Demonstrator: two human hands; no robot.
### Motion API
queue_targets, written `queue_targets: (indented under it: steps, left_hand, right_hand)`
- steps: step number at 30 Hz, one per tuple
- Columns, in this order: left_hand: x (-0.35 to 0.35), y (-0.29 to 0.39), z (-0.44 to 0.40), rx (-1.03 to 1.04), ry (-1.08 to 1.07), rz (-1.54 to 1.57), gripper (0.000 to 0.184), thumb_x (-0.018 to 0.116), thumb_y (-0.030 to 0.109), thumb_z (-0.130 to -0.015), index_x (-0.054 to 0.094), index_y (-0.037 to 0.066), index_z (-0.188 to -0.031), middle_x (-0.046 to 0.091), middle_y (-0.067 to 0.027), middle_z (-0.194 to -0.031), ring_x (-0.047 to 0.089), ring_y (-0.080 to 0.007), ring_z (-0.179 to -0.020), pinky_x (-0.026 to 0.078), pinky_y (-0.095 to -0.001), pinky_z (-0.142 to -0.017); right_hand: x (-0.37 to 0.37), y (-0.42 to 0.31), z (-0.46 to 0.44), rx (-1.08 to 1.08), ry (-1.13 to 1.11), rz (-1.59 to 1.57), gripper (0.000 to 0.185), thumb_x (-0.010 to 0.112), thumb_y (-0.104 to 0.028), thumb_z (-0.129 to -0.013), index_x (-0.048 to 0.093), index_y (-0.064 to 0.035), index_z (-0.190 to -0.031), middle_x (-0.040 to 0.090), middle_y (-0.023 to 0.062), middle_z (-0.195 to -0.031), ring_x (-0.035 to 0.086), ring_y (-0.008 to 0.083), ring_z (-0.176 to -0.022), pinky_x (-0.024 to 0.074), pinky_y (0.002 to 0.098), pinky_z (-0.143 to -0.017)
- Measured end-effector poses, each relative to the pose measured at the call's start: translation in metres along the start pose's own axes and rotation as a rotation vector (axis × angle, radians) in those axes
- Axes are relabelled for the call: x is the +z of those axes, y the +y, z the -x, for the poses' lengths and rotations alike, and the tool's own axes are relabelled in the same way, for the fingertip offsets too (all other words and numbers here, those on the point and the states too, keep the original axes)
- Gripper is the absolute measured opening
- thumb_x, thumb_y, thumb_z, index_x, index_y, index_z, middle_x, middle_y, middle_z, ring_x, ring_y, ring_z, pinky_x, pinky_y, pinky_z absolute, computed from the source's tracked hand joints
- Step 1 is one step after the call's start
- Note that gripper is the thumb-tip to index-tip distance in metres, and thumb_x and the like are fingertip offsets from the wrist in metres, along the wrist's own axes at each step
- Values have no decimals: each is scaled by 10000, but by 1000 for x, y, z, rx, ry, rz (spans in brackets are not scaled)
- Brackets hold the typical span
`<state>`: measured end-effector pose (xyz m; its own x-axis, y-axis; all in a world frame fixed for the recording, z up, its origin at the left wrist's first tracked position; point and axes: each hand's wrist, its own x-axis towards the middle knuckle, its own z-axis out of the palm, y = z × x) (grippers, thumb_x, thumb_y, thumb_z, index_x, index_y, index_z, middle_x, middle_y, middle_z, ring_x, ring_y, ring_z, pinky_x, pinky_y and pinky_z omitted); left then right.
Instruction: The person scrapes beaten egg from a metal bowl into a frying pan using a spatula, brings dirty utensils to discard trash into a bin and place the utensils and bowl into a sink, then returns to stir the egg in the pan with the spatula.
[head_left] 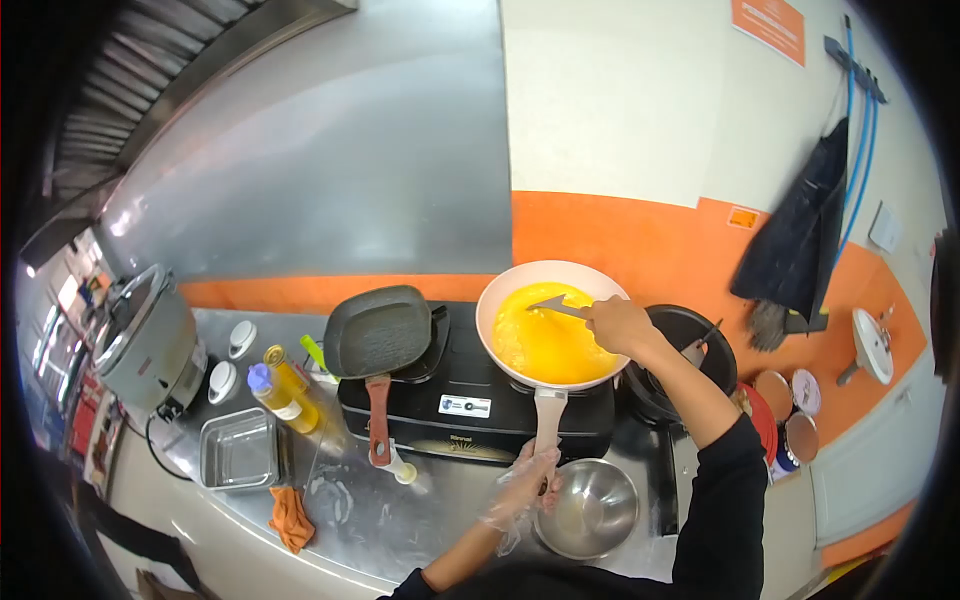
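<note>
A light pink frying pan [550, 269] sits on the right burner of the black gas stove [470, 378]. Bright yellow liquid, which looks like beaten egg [545, 345], covers its base, with paler, lumpier patches along the left edge. My left hand [526, 486], in a clear plastic glove, is closed around the pan's handle. Over the pan's right side, my right hand [617, 326] grips a grey spatula [560, 305], its head in the egg near the upper middle. The spatula's handle is hidden inside my fingers. A steel mixing bowl [600, 505] stands just right of my left hand.
A dark square grill pan [378, 332] occupies the left burner, its brown handle [378, 420] jutting forward. Oil bottles [290, 400], a glass dish [238, 450], an orange cloth [291, 520] and a rice cooker [155, 340] are to the left. A black pan [690, 330] lies right of the stove.
</note>
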<state>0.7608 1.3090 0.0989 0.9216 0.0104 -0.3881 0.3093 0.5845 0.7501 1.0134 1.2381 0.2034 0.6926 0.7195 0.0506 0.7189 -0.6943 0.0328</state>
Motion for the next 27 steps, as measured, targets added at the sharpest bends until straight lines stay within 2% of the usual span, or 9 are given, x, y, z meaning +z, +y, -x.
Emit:
queue_targets:
  steps: [8, 15, 21, 23, 27]
  left_hand:
    - [1, 0, -1, -18, 12, -12, 389, 478, 332, -979, 322, 159, -1290, 464, -46, -652, 428, -144, -436, 385, -302, -421]
    - [-1, -3, -3, 10, 8, -18, 377, 469, 338, -980, 328, 159, -1281, 461, -45, -654, 422, -143, -435, 387, -301, -416]
    - [2, 1, 2, 11, 2, -33, 388, 479, 347, -976, 331, 155, -1279, 466, -36, -663, 428, -132, -449, 385, -284, -430]
    - [3, 2, 2, 14, 5, -46, 387, 478, 346, -976, 334, 149, -1277, 466, -34, -663, 429, -129, -452, 382, -280, -432]
    - [2, 1, 2, 20, 2, -43, 395, 485, 347, -974, 342, 134, -1274, 469, -32, -665, 428, -125, -454, 376, -276, -432]
  right_hand:
    - [-45, 5, 45, 16, -173, -85, 247, 568, -182, -881, 667, -74, -1080, 652, 196, -979, 655, 326, -877, 532, 430, -756]
    - [-62, 26, 73, 1, -248, -121, 265, 590, -198, -881, 676, -98, -1111, 664, 212, -946, 654, 332, -880, 519, 430, -778]
    - [-98, 24, 100, -27, -365, -74, 267, 589, -212, -883, 685, -177, -1129, 679, 164, -876, 655, 308, -837, 502, 414, -751]
    - [-104, 26, 105, -38, -406, -59, 298, 573, -217, -900, 648, -245, -1187, 687, 121, -856, 640, 302, -781, 482, 397, -729]
    - [-111, 38, 101, -88, -444, -41, 302, 573, -222, -900, 645, -249, -1192, 691, 105, -855, 639, 292, -775, 482, 389, -724]
